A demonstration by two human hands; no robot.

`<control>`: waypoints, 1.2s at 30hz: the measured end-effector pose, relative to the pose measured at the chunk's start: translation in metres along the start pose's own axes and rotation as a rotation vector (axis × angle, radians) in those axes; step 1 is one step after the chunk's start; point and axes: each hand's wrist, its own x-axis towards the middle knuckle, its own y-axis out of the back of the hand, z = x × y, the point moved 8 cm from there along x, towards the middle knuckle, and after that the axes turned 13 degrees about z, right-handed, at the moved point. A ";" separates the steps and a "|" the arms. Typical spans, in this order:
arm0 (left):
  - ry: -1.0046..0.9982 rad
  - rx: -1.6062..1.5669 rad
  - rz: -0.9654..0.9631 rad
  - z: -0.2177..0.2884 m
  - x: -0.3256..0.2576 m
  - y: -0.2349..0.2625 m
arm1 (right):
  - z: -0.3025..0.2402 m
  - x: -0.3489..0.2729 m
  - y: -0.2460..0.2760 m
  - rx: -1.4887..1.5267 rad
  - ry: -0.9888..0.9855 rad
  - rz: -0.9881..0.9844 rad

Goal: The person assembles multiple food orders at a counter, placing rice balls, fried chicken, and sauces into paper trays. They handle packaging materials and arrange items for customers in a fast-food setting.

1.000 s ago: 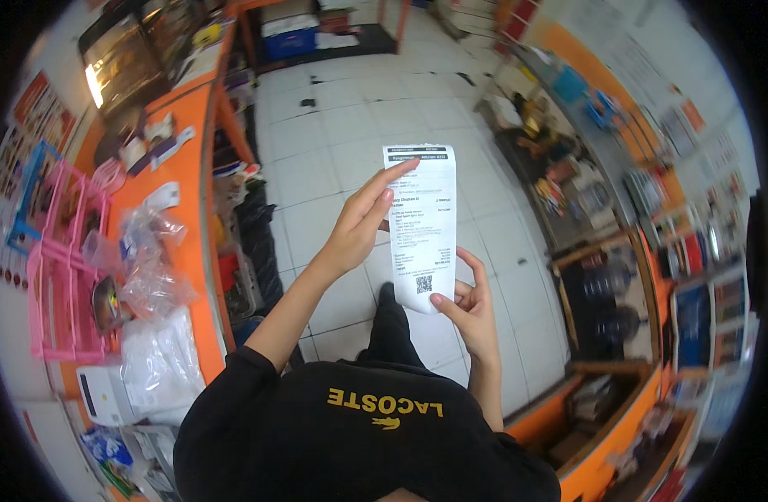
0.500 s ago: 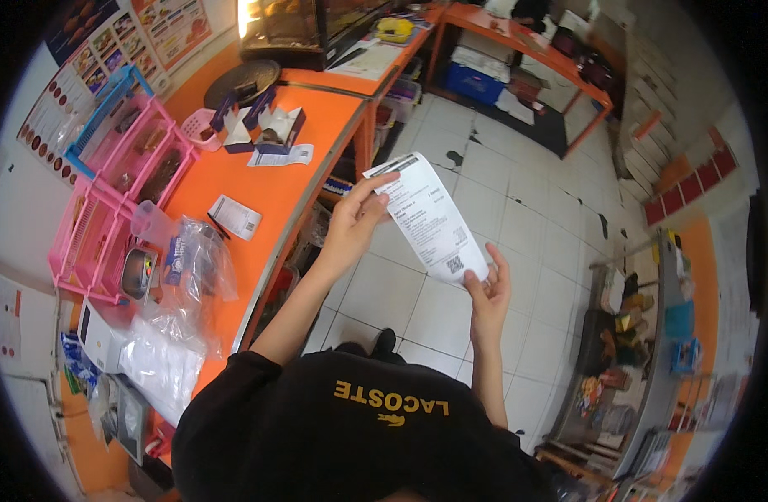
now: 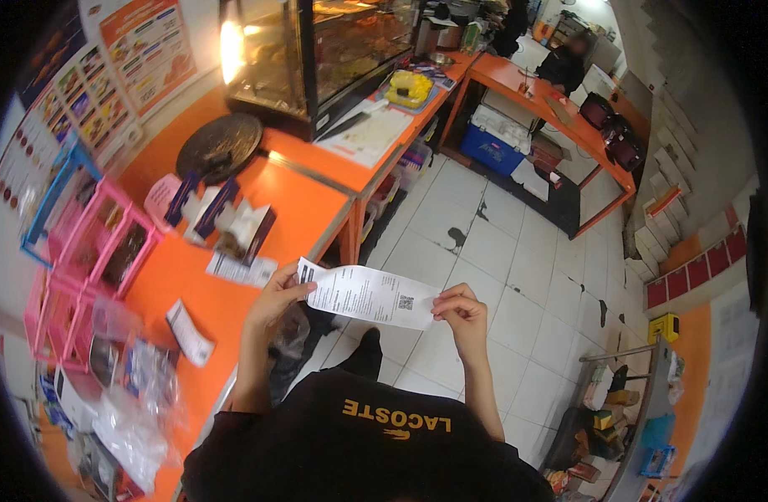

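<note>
A long white paper receipt [image 3: 363, 293] with a printed square code is stretched out in front of my body, above the tiled floor. My left hand [image 3: 271, 303] pinches its left end, thumb on top. At the other end my right hand [image 3: 461, 309] grips the corner between thumb and fingers. The strip lies almost level from left to right, tilted a little down at the right. Nearest to my left hand, on the orange counter [image 3: 304, 209], is another printed slip [image 3: 242, 269] beside opened small boxes [image 3: 216, 219].
Pink and blue plastic racks [image 3: 91, 226] and clear plastic bags [image 3: 137, 418] stand along the counter's left. A lit glass display case [image 3: 342, 58] is farther back. A blue cooler [image 3: 492, 138] sits under an orange table [image 3: 559, 117], where a person [image 3: 561, 65] is. Metal shelving [image 3: 622, 418] lines the right.
The receipt has turned from a steep slant to nearly level and come lower, closer to my body. Both hands still hold its ends. My view has shifted, showing more of the far room.
</note>
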 end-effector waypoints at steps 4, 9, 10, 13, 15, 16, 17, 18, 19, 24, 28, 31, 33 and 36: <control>0.043 -0.007 -0.093 0.010 0.115 -0.040 | 0.003 0.097 0.013 -0.023 -0.009 0.080; -0.037 0.191 -0.207 0.052 0.239 -0.107 | 0.029 0.205 0.057 -0.047 0.067 0.203; -0.176 0.197 -0.190 0.063 0.261 -0.120 | 0.040 0.226 0.063 -0.062 0.077 0.210; -0.358 0.390 -0.233 0.078 0.322 -0.143 | 0.044 0.302 0.046 -0.464 0.324 0.262; -0.431 0.515 -0.200 0.085 0.354 -0.152 | 0.045 0.358 -0.001 -0.595 0.442 0.084; -0.452 0.558 -0.202 0.087 0.369 -0.157 | 0.046 0.382 -0.033 -0.534 0.437 -0.116; -0.470 0.603 -0.197 0.091 0.383 -0.160 | 0.046 0.405 -0.064 -0.530 0.488 -0.231; -0.440 0.631 -0.166 0.093 0.397 -0.160 | 0.048 0.425 -0.093 -0.528 0.535 -0.346; -0.428 0.630 -0.111 0.099 0.413 -0.158 | 0.058 0.449 -0.115 -0.478 0.493 -0.495; -0.461 0.376 0.439 0.155 0.449 -0.126 | 0.086 0.589 -0.212 -0.197 0.238 -0.778; -0.458 0.306 0.799 0.130 0.443 -0.079 | -0.015 0.745 -0.278 0.233 0.634 -0.380; -0.374 0.240 0.847 0.108 0.452 -0.091 | -0.102 0.831 -0.297 0.417 0.793 -0.192; -0.305 0.208 0.874 0.080 0.446 -0.089 | -0.137 0.852 -0.326 0.441 1.032 -0.034; -0.238 0.238 0.954 0.061 0.432 -0.096 | -0.155 0.870 -0.379 0.025 1.344 0.168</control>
